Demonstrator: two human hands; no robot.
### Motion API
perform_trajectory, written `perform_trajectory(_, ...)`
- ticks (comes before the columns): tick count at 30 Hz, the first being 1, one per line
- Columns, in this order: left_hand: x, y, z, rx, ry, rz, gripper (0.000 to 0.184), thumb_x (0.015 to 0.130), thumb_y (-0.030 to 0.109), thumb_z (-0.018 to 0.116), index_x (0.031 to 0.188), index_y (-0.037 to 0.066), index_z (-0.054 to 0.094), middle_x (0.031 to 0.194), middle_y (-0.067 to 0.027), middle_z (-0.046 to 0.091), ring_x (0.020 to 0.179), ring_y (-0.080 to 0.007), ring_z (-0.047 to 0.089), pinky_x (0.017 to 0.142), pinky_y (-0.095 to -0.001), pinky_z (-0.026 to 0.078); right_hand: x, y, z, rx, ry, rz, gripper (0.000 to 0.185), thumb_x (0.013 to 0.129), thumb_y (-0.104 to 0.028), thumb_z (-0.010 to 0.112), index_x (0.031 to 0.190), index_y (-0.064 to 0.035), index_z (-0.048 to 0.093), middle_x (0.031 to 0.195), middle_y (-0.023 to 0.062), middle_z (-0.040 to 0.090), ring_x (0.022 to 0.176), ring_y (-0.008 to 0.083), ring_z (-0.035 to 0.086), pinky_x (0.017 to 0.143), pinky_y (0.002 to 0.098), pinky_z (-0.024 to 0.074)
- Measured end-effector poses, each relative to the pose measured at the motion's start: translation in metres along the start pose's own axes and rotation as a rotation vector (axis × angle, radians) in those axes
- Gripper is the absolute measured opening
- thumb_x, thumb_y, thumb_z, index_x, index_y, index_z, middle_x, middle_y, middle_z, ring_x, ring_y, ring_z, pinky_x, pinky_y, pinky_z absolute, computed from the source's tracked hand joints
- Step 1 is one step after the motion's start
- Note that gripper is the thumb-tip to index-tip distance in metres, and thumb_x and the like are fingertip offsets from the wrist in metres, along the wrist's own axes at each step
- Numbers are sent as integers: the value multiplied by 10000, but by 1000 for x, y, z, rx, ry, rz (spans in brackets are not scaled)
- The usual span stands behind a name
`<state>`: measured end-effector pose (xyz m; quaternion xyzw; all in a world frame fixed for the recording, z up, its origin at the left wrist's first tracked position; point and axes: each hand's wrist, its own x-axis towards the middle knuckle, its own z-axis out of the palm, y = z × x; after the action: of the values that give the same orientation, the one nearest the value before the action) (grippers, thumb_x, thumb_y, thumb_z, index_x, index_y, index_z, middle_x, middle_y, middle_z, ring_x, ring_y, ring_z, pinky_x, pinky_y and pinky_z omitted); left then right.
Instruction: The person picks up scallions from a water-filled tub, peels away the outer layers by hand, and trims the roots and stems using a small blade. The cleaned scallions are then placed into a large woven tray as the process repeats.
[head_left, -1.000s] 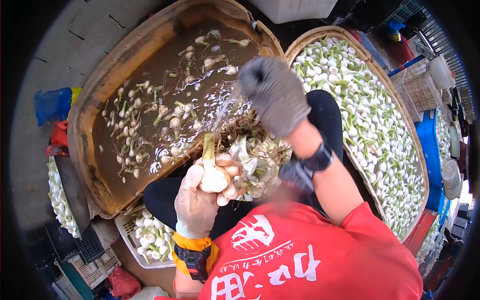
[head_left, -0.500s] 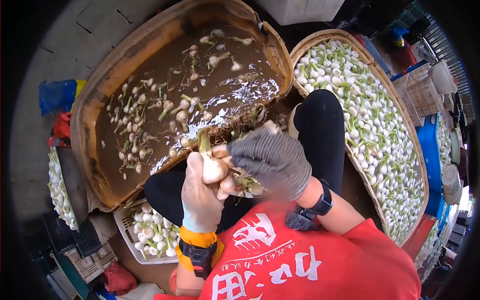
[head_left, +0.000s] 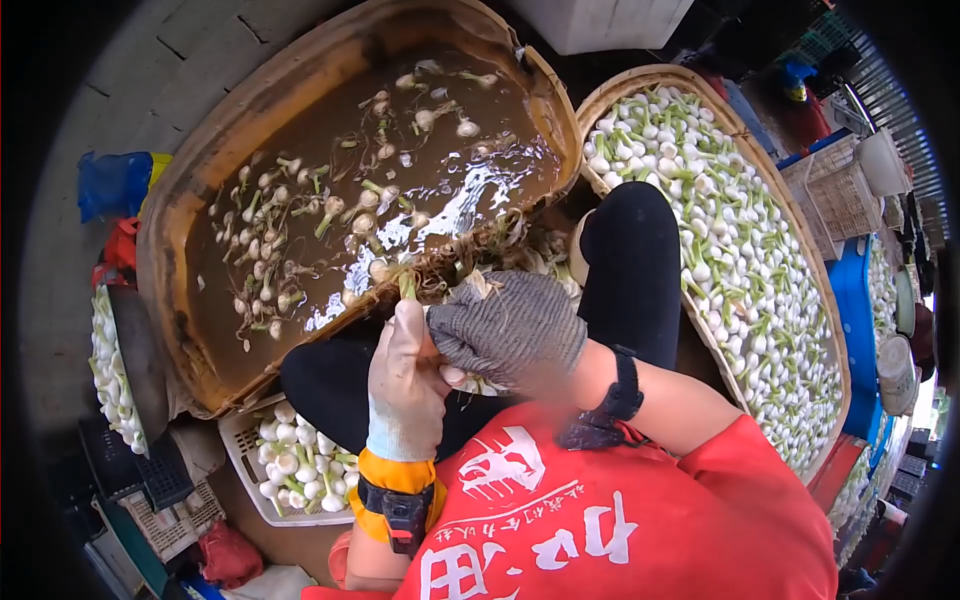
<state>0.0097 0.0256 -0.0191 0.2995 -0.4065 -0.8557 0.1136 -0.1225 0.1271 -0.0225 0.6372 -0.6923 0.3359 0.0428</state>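
Observation:
My left hand [head_left: 405,385], in a whitish glove, is closed round a fresh garlic bulb. Its short green stem [head_left: 407,284] pokes up above the thumb, while the bulb itself is mostly covered by fingers. Part of another pale bulb [head_left: 453,376] shows low between the hands. In a grey knitted glove, my right hand [head_left: 515,330] is curled against the same bulb from the right, fingertips bent in and partly hidden. A scrap of dry skin [head_left: 482,284] lies by its knuckles. Just beyond the hands, roots and peelings [head_left: 455,268] hang over the tub's near edge.
A brown tub [head_left: 165,300] of murky water holds floating unpeeled garlic. To the right, a large wicker tray [head_left: 838,370] is full of cleaned white bulbs. A white basket [head_left: 240,440] of bulbs stands by my left knee. A blue container [head_left: 855,300] stands far right.
My right hand has moved left and closed over the bulb, covering its white body, which showed plainly before. My left hand has barely shifted.

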Motion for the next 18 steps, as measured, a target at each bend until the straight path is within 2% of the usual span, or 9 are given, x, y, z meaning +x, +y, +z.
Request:
perform_trajectory(2, -2, 1, 9, 56, 111, 56, 454, 1029, 488, 403, 1041, 56, 543, 866, -52, 651, 670, -99, 551, 542, -218, 388, 2, -3, 5, 48, 27, 18, 182, 831, -315, 616, 870, -140, 642, 755, 76, 621, 705, 281, 633, 574, 425, 488)
perform_trajectory(5, -6, 7, 1, 201, 122, 64, 506, 1028, 504, 382, 1115, 32, 543, 860, -57, 629, 652, -107, 532, 544, -229, 394, 9, -8, 4, 63, -71, 133, 151, 816, -270, 633, 856, -125, 645, 736, 96, 613, 718, 297, 631, 608, 429, 497)
perform_trajectory(7, -15, 18, 10, 258, 82, 120, 535, 1022, 515, 386, 1149, 20, 544, 882, -64, 630, 651, -109, 532, 551, -224, 400, 19, -4, -5, 395, -135, 284, 110, 788, -213, 650, 836, -114, 648, 750, 107, 615, 732, 306, 629, 653, 416, 508)
perform_trajectory(9, -21, 25, 15, 314, 36, 171, 567, 1015, 527, 390, 1184, 8, 546, 904, -71, 631, 650, -110, 531, 557, -219, 407, 38, 6, -23, 277, 65, 380, 107, 799, -184, 652, 856, -93, 656, 779, 117, 636, 751, 289, 644, 690, 392, 515)
perform_trajectory(11, -25, 29, 12, 117, -57, -20, 602, 999, 533, 424, 1237, -8, 537, 939, -76, 637, 665, -107, 548, 572, -201, 424, 57, 51, -28, 2, 390, 452, 106, 839, -184, 644, 863, -82, 660, 777, 115, 662, 718, 280, 650, 685, 372, 519)
perform_trajectory(12, -25, 27, 7, 68, -79, -8, 577, 986, 508, 470, 1241, -6, 532, 958, -83, 653, 667, -97, 555, 561, -182, 418, 62, 69, -37, 233, 544, 476, 168, 808, -224, 691, 850, -74, 627, 751, 127, 652, 714, 315, 647, 679, 401, 522)
perform_trajectory(13, -26, 27, 5, 69, -74, 2, 577, 986, 508, 470, 1241, -6, 532, 958, -83, 653, 667, -97, 555, 561, -182, 418, 61, 95, -37, 51, 492, 562, 167, 808, -238, 703, 818, -75, 671, 777, 123, 677, 732, 286, 667, 696, 376, 528)
perform_trajectory(15, -27, 27, 3, 263, -60, 126, 538, 986, 468, 499, 1239, -4, 545, 988, -98, 668, 648, -87, 550, 522, -189, 402, 59, 71, -48, 86, 97, 810, 151, 825, -236, 698, 821, -87, 722, 812, 113, 704, 759, 265, 684, 721, 359, 535)
perform_trajectory(18, -25, 32, 10, 336, 17, 88, 456, 1004, 411, 501, 1163, -4, 601, 911, -77, 676, 589, -68, 537, 467, -174, 361, 21, 46, -20, 472, -62, 633, 185, 852, -277, 699, 888, -103, 748, 835, 115, 713, 787, 259, 692, 747, 352, 537)
